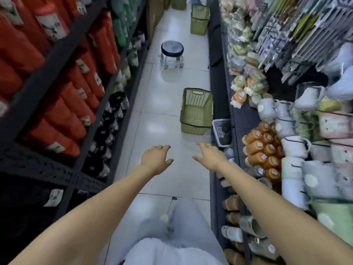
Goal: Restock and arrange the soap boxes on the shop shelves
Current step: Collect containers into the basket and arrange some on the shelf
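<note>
Two bare hands are held out over the white tiled floor (152, 96) of a narrow shop aisle. The left hand (155, 158) is seen palm down with its fingers loosely spread and nothing in it; the right hand (207, 154), with a ring on one finger, is likewise spread wide and holds nothing. The two hands are set apart from each other, well short of the nearest basket.

No soap boxes can be made out with certainty, so neither their place nor the direction of their long axis can be told; the shelf goods are blurred. A green plastic basket (196, 111) is seen on the floor ahead of the right hand, its long axis running along the aisle, with its handle lying down on the near rim. A smaller white basket (222, 131) stands just beside it, against the base of the right-hand shelving. Farther down the aisle a round black-topped stool (172, 54) is placed, and beyond it stacked green baskets (199, 20) are seen.

On the left, dark metal shelving (63, 60) is filled with rows of red-orange bottles (76, 104). On the right, orange-capped packs (262, 148) and white mugs (294, 146) are displayed.
</note>
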